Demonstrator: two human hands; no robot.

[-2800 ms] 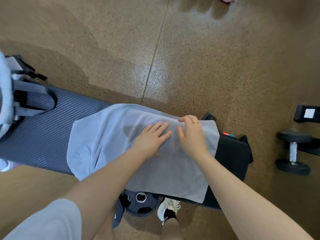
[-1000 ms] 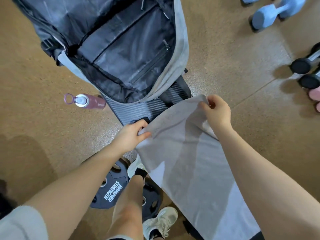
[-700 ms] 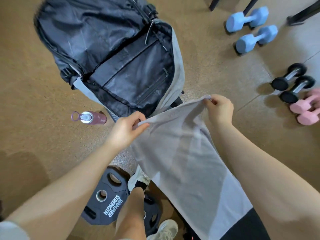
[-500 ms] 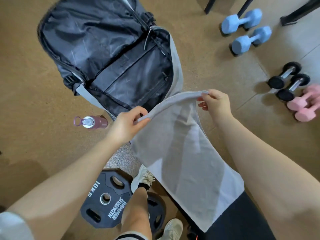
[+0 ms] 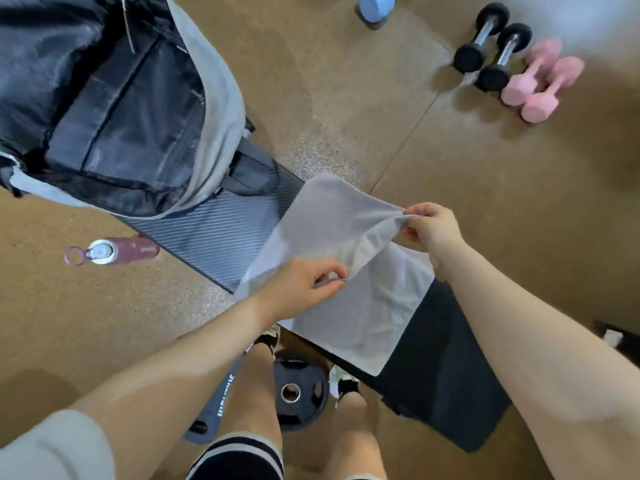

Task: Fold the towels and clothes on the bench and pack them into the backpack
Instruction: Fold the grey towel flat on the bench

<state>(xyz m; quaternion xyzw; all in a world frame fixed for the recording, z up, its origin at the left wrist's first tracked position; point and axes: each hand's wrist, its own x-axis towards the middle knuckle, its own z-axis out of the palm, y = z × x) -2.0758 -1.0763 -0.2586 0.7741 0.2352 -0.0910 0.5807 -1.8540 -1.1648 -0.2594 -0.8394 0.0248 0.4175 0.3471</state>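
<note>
A light grey towel (image 5: pixel 349 271) lies across the dark ribbed bench (image 5: pixel 207 233), one end folded back over the rest. My left hand (image 5: pixel 301 289) pinches one corner of that folded end near the towel's middle. My right hand (image 5: pixel 433 230) pinches the other corner, lifted a little at the towel's right edge. The grey and black backpack (image 5: pixel 131 109) lies unzipped on the bench's far left end, its dark lining showing. A black garment (image 5: pixel 443 368) lies on the bench under the towel's near right end.
A maroon water bottle (image 5: pixel 114 252) lies on the brown floor left of the bench. Black weight plates (image 5: pixel 298 393) sit by my feet. Black dumbbells (image 5: pixel 491 53) and pink dumbbells (image 5: pixel 540 81) rest on the floor at upper right.
My hands have carried the towel's end from beside the backpack back over the rest of the towel, folding it. The view has tipped down toward the bench.
</note>
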